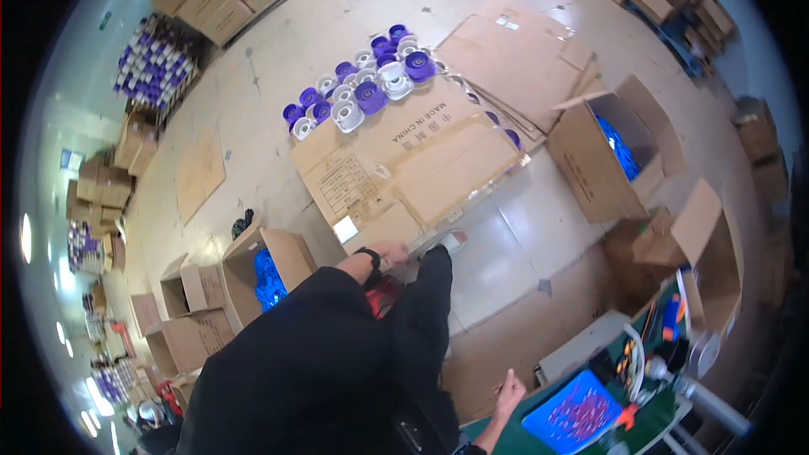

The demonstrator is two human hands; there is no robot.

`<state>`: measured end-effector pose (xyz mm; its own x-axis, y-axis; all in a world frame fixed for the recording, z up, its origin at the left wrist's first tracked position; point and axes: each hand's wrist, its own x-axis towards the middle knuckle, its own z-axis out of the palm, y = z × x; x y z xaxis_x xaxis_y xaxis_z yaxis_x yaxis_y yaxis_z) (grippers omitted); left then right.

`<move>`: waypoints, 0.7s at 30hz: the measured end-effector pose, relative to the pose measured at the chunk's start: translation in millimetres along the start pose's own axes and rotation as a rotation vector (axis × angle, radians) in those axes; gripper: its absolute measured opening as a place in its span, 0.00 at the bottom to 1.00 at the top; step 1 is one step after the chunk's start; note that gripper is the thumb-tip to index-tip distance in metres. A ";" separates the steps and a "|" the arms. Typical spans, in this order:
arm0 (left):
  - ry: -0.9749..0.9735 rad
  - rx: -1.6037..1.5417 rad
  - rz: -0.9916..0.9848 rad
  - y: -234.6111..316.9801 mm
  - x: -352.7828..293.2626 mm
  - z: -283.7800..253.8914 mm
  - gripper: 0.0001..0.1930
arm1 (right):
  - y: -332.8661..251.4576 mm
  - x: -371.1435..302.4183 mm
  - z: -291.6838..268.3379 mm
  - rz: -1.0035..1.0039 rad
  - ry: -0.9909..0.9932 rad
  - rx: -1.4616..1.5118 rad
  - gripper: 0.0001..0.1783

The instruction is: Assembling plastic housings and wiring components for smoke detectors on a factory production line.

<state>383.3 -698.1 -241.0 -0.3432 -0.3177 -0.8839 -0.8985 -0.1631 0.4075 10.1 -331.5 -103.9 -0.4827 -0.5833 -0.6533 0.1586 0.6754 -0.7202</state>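
My left hand (389, 255), with a black band at the wrist, is low beside my knee, near the close edge of a large flattened cardboard sheet (396, 160). Its fingers are too unclear to read, and whether it touches anything does not show. My right hand (508, 391) is raised beside the green workbench (527, 421), a finger pointing up and nothing visible in it. Right of that hand, a blue tray (573, 409) of small reddish pieces sits on the bench. Purple and white round plastic parts (369, 97) stand in rows along the cardboard's far edge.
Open cartons with blue contents stand on the left (291, 261) and right (581, 160). Flat cardboard (514, 50) lies farther back on the tiled floor. Tools and a white cable (636, 354) crowd the bench. Stacked purple and white parts (156, 63) stand far left.
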 end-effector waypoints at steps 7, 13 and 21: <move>0.605 0.168 -0.189 -169.9 93.6 -216.2 0.15 | -13.1 129.8 95.5 0.356 -0.271 -0.022 0.08; 1.066 0.288 -0.323 -231.3 149.5 -399.7 0.12 | -23.0 225.1 147.8 0.441 -0.192 -0.028 0.08; 1.189 0.693 -0.454 -269.8 220.8 -461.9 0.18 | 46.2 240.6 135.3 0.589 -0.339 -0.336 0.12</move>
<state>676.3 -1155.6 -440.2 0.1176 -0.9916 -0.0544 -0.9336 -0.0918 -0.3464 17.8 -501.7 -326.0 -0.0997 -0.1540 -0.9830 0.0112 0.9877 -0.1559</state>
